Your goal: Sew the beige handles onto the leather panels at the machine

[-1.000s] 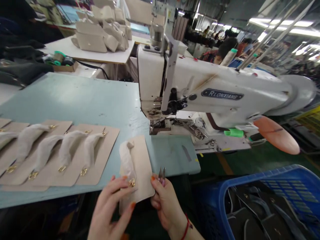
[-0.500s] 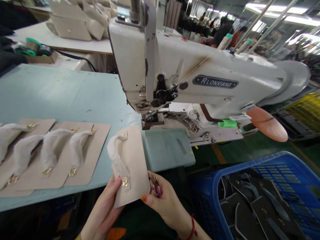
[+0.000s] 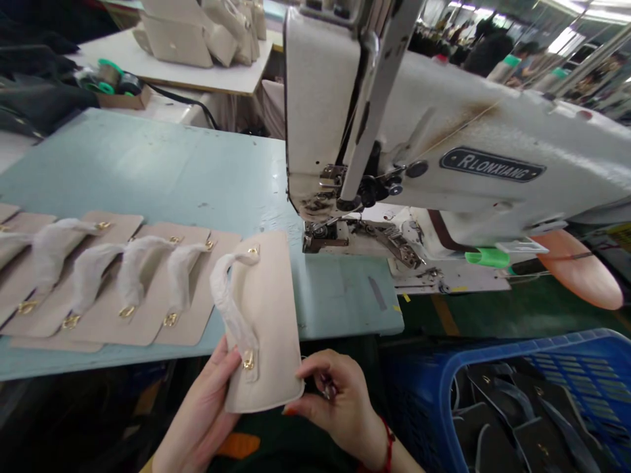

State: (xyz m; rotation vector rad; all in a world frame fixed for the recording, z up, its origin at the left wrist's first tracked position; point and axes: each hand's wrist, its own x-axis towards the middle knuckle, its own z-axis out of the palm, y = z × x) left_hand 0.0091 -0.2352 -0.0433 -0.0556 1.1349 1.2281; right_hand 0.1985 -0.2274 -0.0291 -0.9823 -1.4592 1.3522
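A beige bag panel (image 3: pixel 273 309) is tilted up over the table's front edge. Its curved handle (image 3: pixel 229 302) is wrapped in white film and joined by gold fittings. My left hand (image 3: pixel 204 401) is closed on the panel's lower left side, thumb near the lower fitting. At the lower right corner, my right hand (image 3: pixel 342 397) has its thumb and index finger by the edge; whether they pinch a thread there I cannot tell. Small thread snips (image 3: pixel 328 386) are tucked in that hand's curled fingers, mostly hidden. Similar panels (image 3: pixel 190 328) lie overlapping on the left.
A white sewing machine (image 3: pixel 424 125) rises beyond the pale blue table (image 3: pixel 207 157). To the lower right stands a blue basket (image 3: pixel 424 381) with dark panels (image 3: pixel 537 420). Beige bag pieces (image 3: pixel 182 39) and thread spools (image 3: pixel 109 75) sit behind at left.
The view has swung left and closer to the machine. My right fingers have shifted to the panel's lower right corner, and the snips' blades no longer show upright beside the edge.
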